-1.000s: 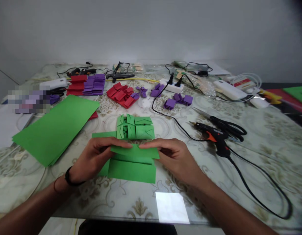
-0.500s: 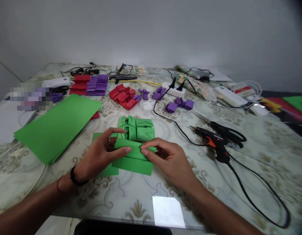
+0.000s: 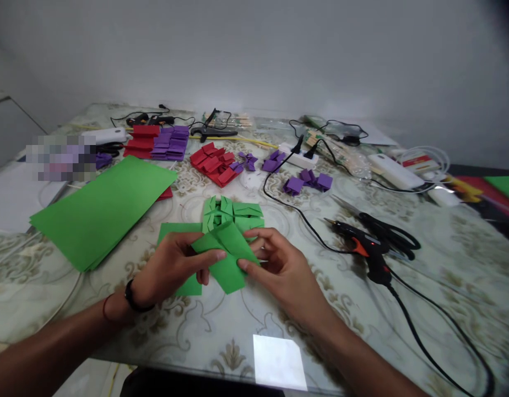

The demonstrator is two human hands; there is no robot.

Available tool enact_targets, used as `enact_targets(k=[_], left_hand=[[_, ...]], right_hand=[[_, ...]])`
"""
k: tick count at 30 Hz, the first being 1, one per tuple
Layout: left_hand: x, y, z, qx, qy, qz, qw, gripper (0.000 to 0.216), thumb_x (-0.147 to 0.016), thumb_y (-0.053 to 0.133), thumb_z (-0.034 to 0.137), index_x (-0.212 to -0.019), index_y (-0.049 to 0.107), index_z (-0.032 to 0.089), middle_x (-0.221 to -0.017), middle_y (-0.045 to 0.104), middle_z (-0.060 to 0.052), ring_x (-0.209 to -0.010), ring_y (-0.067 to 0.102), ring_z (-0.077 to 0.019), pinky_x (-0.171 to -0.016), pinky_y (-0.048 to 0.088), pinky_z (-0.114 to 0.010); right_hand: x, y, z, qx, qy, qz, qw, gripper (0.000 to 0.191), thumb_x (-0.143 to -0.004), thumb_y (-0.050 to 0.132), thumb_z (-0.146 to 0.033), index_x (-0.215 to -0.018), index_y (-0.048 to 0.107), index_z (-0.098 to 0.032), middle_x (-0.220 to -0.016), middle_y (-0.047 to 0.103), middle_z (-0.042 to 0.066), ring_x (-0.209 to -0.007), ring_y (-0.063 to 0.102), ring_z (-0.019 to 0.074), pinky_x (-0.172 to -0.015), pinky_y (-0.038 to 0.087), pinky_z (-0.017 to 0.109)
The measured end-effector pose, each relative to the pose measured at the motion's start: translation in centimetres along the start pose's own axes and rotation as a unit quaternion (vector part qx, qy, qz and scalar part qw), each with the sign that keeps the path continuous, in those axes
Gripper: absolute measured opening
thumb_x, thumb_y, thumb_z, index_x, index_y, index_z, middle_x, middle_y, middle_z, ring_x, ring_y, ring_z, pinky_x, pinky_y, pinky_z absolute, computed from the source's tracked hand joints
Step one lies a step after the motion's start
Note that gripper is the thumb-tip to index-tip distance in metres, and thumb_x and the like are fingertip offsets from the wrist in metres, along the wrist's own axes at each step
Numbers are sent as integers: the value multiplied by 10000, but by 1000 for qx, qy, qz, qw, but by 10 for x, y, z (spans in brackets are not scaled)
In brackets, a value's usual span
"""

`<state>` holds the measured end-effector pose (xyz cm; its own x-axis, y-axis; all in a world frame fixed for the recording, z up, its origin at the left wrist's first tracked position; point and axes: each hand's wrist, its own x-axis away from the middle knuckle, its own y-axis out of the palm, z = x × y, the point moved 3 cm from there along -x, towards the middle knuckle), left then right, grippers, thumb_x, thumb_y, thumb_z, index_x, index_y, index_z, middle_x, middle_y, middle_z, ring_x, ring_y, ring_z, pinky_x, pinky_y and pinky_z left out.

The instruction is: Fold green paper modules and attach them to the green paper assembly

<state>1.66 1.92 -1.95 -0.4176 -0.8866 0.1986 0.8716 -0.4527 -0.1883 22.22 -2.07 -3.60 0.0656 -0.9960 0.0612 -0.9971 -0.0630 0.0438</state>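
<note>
Between my two hands is a partly folded piece of green paper (image 3: 232, 256), tilted diagonally above the table. My left hand (image 3: 182, 259) pinches its left side, thumb on top. Its right side is held by my right hand (image 3: 275, 262), with the thumb on the near face and the fingers behind. Just beyond lie several folded green paper units (image 3: 233, 212), partly covered by the held piece. Another green paper sheet (image 3: 190, 286) lies flat under my left hand, which hides much of it.
A stack of green sheets (image 3: 109, 215) lies to the left. On the right are a glue gun (image 3: 368, 245) with its cord and black-handled scissors (image 3: 389, 231). Red folded units (image 3: 213, 164), purple folded units (image 3: 308, 182) and a power strip (image 3: 298, 156) sit farther back.
The held green paper has turned from lying nearly level to a diagonal slant. My right hand has shifted its hold along the edge, and the view has moved slightly.
</note>
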Motion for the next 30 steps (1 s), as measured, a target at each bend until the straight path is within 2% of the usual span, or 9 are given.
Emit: enact_targets(k=[6, 10, 12, 14, 17, 19, 22, 27, 30], left_hand=[[3, 4, 0, -12, 19, 18, 1000, 303, -826, 848, 473, -768, 794, 181, -698, 729, -4, -613, 603, -155, -549, 486, -242], [5, 6, 4, -55, 21, 24, 998, 283, -882, 793, 432, -761, 761, 178, -689, 675, 18, -638, 556, -149, -557, 444, -228], [6, 7, 6, -70, 22, 5, 997, 262, -879, 776, 392, -729, 734, 182, -647, 633, 35, -609, 517, -135, -533, 409, -215], [7, 7, 7, -81, 25, -12, 996, 239, -876, 764, 363, -721, 739, 184, -631, 628, 38, -598, 503, -133, -524, 397, -215], [6, 6, 7, -70, 26, -26, 997, 212, -894, 765, 379, -840, 827, 184, -709, 708, 17, -627, 552, -150, -559, 457, -231], [5, 7, 4, -51, 15, -39, 998, 231, -902, 777, 398, -879, 863, 185, -712, 719, 19, -612, 563, -143, -567, 477, -231], [4, 8, -1, -34, -6, -51, 998, 254, -913, 771, 390, -801, 863, 181, -628, 684, 32, -548, 529, -117, -518, 432, -208], [4, 10, -3, -18, -14, -64, 998, 238, -911, 778, 388, -822, 871, 188, -706, 763, 10, -593, 599, -129, -531, 455, -198], [4, 10, -2, -21, -13, -62, 998, 252, -904, 777, 387, -779, 858, 184, -654, 724, 21, -557, 562, -116, -494, 419, -189]], right_hand=[[4, 7, 5, 6, 49, -46, 998, 444, -779, 940, -345, -1134, 683, -268, -796, 580, -61, -771, 631, 170, -730, 569, 306], [7, 10, -2, 12, 63, -125, 990, 338, -846, 915, -380, -1078, 705, -252, -917, 704, -11, -913, 694, 200, -881, 580, 348], [7, 10, -6, 20, 65, -143, 987, 274, -891, 875, -439, -984, 721, -232, -938, 732, 14, -916, 692, 207, -847, 562, 337], [5, 7, -7, 36, 66, -130, 989, 328, -904, 848, -512, -870, 713, -216, -857, 702, 11, -826, 652, 194, -755, 522, 317], [3, 5, -4, 50, 68, -102, 991, 410, -872, 861, -566, -774, 688, -207, -755, 618, -15, -720, 560, 165, -666, 448, 296], [2, 4, -2, 42, 71, -90, 993, 417, -856, 872, -568, -763, 686, -207, -740, 599, -23, -703, 538, 157, -654, 430, 292], [1, 2, 2, 26, 77, -77, 994, 414, -836, 891, -552, -755, 681, -204, -741, 612, -22, -704, 547, 157, -663, 435, 294], [0, 1, 6, 11, 81, -61, 995, 422, -792, 933, -534, -725, 689, -196, -739, 641, -12, -705, 555, 156, -672, 428, 299], [1, 1, 4, 5, 84, -58, 995, 430, -774, 953, -522, -706, 679, -197, -720, 627, -22, -686, 541, 147, -659, 422, 293]])
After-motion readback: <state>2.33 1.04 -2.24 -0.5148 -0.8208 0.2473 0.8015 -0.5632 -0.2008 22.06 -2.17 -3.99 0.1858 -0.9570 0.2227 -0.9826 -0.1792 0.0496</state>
